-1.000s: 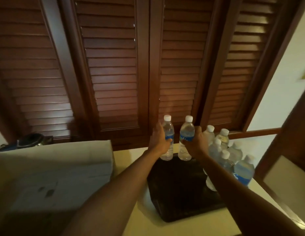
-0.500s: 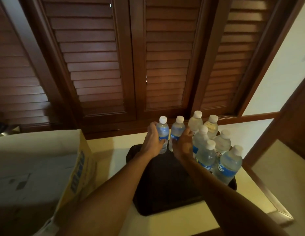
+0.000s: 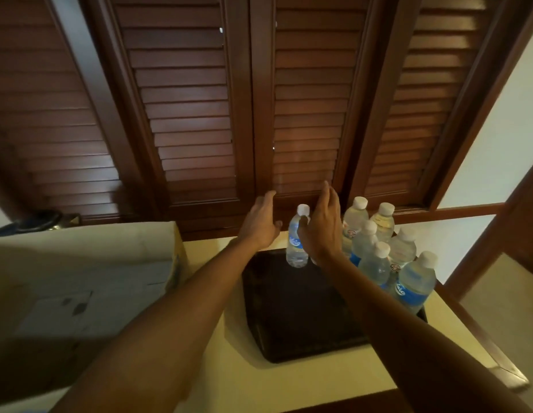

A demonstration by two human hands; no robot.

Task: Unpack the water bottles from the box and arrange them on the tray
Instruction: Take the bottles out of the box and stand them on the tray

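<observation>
Where both gripped bottles before, left hand (image 3: 260, 223), right hand (image 3: 320, 226) now released, lifted; bottle (image 3: 296, 238) stands on tray (image 3: 295, 317).

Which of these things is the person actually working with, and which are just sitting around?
Part of the job:
- water bottles
- dark tray
- cardboard box
- left hand, open
- right hand, open

Just there:
- louvred wooden shutters
- cream table
- dark object behind the box, unclear

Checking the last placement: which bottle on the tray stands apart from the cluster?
The blue-labelled bottle at the tray's far edge, between the two hands; the others crowd together along the right side.
</observation>
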